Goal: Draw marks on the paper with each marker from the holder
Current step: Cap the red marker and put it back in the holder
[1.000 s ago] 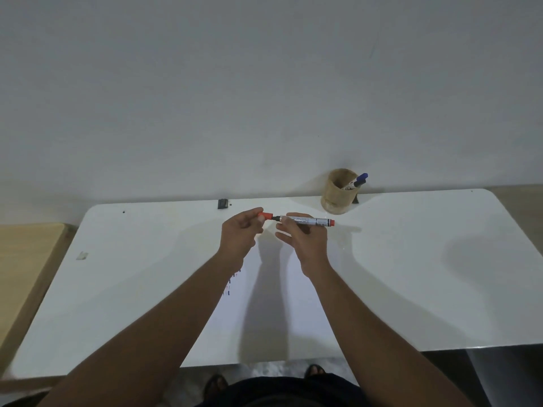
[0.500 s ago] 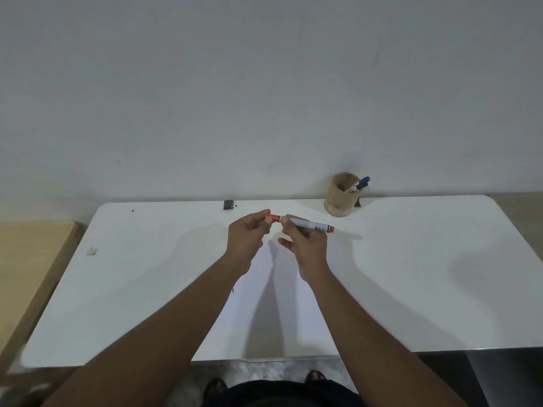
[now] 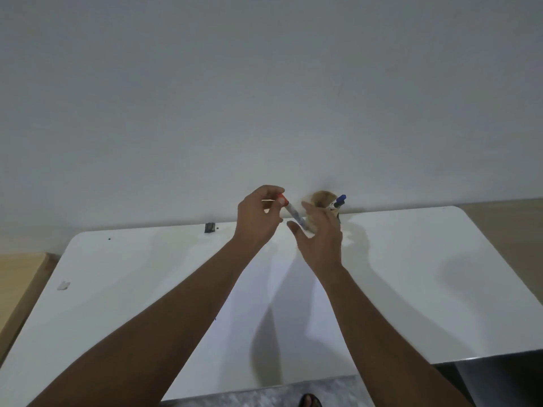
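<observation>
I hold a red marker [image 3: 294, 215] up above the far side of the table, tilted, with its red cap end uppermost. My left hand [image 3: 258, 219] pinches that cap end. My right hand [image 3: 321, 240] has the lower end against its palm between thumb and loosely spread fingers. Just behind my right hand stands the tan holder [image 3: 322, 198], mostly hidden, with a blue-capped marker [image 3: 340, 199] sticking out. The white paper [image 3: 264, 306] lies on the white table [image 3: 426, 259] under my forearms, with a tiny mark near its left edge.
A small black object [image 3: 209, 227] sits by the table's far edge, and a white scrap [image 3: 63, 285] lies at the left. A wooden surface [image 3: 17, 277] adjoins the table on the left. The wall rises directly behind. A dark object [image 3: 499, 380] is at the lower right.
Both hands have lifted and moved away from me toward the holder. The marker went from lying level to steeply tilted, cap end up. The right hand's fingers have spread.
</observation>
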